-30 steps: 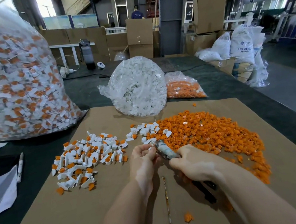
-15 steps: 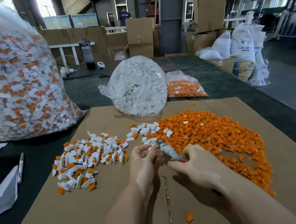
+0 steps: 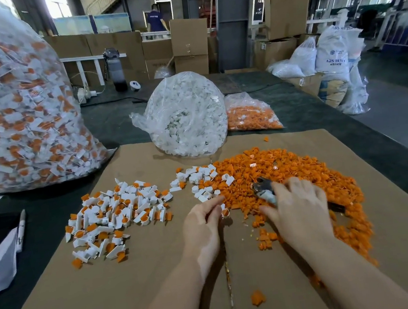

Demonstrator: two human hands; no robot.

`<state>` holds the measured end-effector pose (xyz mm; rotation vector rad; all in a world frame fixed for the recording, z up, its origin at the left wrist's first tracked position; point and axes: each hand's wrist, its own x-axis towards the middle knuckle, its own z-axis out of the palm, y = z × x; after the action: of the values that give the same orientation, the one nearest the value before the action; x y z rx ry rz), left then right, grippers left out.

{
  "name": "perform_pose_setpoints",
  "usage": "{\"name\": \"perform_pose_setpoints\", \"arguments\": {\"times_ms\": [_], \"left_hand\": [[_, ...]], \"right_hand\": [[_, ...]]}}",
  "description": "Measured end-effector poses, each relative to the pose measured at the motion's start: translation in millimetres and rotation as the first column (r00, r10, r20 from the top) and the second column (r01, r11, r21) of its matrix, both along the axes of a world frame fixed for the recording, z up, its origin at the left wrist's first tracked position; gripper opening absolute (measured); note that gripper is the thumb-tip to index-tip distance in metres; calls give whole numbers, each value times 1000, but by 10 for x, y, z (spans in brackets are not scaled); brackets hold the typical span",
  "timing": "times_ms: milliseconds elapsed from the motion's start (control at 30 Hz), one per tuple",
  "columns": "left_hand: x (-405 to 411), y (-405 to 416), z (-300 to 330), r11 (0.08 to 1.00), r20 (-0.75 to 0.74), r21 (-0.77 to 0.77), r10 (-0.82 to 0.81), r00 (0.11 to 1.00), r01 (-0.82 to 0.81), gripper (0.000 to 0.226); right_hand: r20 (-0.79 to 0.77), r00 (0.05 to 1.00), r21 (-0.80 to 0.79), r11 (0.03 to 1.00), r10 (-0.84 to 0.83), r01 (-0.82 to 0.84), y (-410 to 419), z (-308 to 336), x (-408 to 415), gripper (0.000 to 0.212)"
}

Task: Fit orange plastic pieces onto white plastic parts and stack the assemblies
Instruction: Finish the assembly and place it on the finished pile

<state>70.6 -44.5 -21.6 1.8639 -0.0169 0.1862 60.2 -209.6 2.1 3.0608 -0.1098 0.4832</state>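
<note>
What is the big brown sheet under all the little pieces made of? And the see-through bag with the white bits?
The big brown sheet looks like matte cardboard: flat, tan, with a seam running down its middle. The see-through bag of white bits seems to be thin, glossy plastic film: it crinkles, shines, and shows the pieces inside.

A dark water bottle (image 3: pixel 116 71) stands on the far table edge, brown cardboard boxes (image 3: pixel 190 46) stacked behind, white printed sacks (image 3: pixel 335 59) piled right.
</note>
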Motion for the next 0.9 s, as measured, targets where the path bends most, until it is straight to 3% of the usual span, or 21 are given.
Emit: {"name": "perform_pose_setpoints", "arguments": {"times_ms": [100, 200, 333, 533, 700, 800, 900], "left_hand": [[-7, -16, -7, 999, -1, -36, -35, 999, 35, 24], [-35, -3, -3, 997, -6, -41, -63, 998, 62, 23], [-67, 44, -12, 996, -16, -12, -85, 996, 85, 30], [-104, 6, 13, 985, 64, 128, -127, 990, 119, 31], [-45, 7, -31, 966, 98, 254, 13, 995, -38, 26], [60, 129, -40, 878, 120, 454, 106, 987, -149, 26], [165, 363, -40, 817, 106, 531, 201, 974, -227, 28]], "right_hand": [[188, 930, 264, 895, 317, -359, 261, -44, -47, 37], [311, 866, 368, 791, 391, -489, 430, -151, -106, 23], [369, 873, 472, 745, 318, -471, 450, -247, -120, 6], [424, 851, 435, 755, 309, -491, 452, -248, -128, 12], [443, 866, 421, 800, 231, -428, 418, -251, -108, 4], [438, 879, 427, 817, 188, -388, 417, -274, -109, 5], [405, 897, 439, 823, 176, -360, 419, -302, -93, 5]]}}
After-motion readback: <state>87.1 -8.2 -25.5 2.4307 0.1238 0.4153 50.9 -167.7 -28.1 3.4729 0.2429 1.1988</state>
